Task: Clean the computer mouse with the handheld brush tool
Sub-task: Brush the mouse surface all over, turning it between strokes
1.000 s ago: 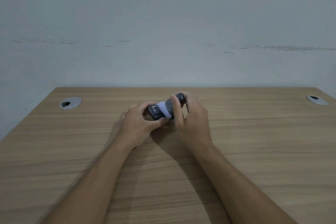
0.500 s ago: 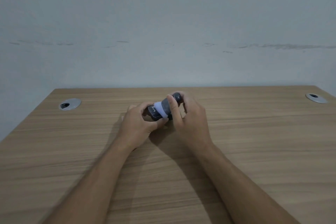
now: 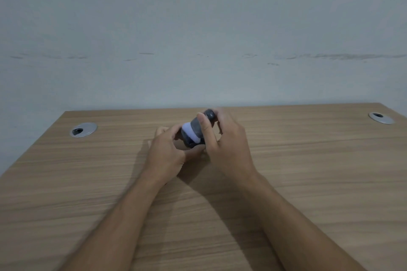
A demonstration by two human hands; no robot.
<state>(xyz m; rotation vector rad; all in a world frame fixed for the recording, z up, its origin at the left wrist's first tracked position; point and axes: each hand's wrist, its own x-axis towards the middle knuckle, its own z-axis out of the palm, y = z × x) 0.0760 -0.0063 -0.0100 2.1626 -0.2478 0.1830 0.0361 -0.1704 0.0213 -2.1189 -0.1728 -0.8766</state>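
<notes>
My left hand (image 3: 165,154) grips a small black computer mouse (image 3: 187,140), held just above the wooden desk (image 3: 308,171) at its middle; my fingers hide most of it. My right hand (image 3: 229,147) holds the handheld brush tool (image 3: 197,126), a dark grey barrel with a rounded black top. Its white bristle band (image 3: 189,131) is pressed against the mouse. The brush leans up and to the right. My right hand's fingers are slightly blurred.
A silver cable grommet (image 3: 83,130) sits in the desk at the far left and another (image 3: 381,118) at the far right. A plain pale wall rises right behind the desk's back edge.
The brush has tipped more upright and shifted slightly left across the mouse. My left hand has kept its hold in about the same place.
</notes>
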